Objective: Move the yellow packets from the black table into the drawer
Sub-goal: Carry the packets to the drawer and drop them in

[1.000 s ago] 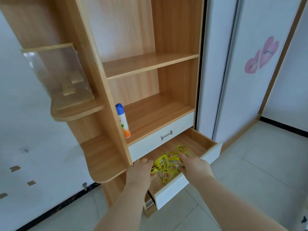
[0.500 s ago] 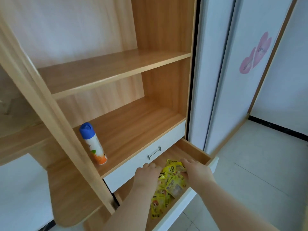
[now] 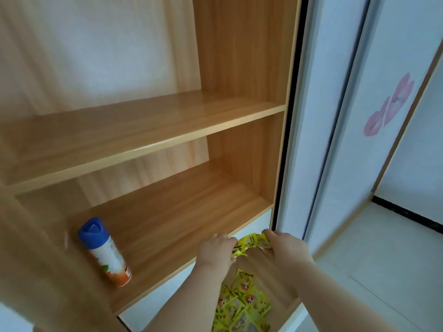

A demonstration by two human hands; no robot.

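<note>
Both my hands reach into the open wooden drawer [image 3: 288, 305] at the bottom of the cabinet. My left hand [image 3: 215, 251] and my right hand [image 3: 284, 248] together grip a bunch of yellow packets [image 3: 249, 243] held between them, above the back of the drawer. Several more yellow packets [image 3: 242, 305] with cartoon prints lie loose on the drawer floor below my forearms. The black table is out of view.
A white spray can with a blue cap [image 3: 103, 252] stands on the lower wooden shelf [image 3: 167, 226] left of my hands. Above it is a bare upper shelf [image 3: 143, 125]. White sliding doors with a pink heart sticker [image 3: 388, 109] stand to the right, beside a pale tiled floor [image 3: 383, 271].
The view has moved closer and lower toward the cabinet. My hands have shifted toward the back of the drawer with some packets, while other packets now lie loose on the drawer floor.
</note>
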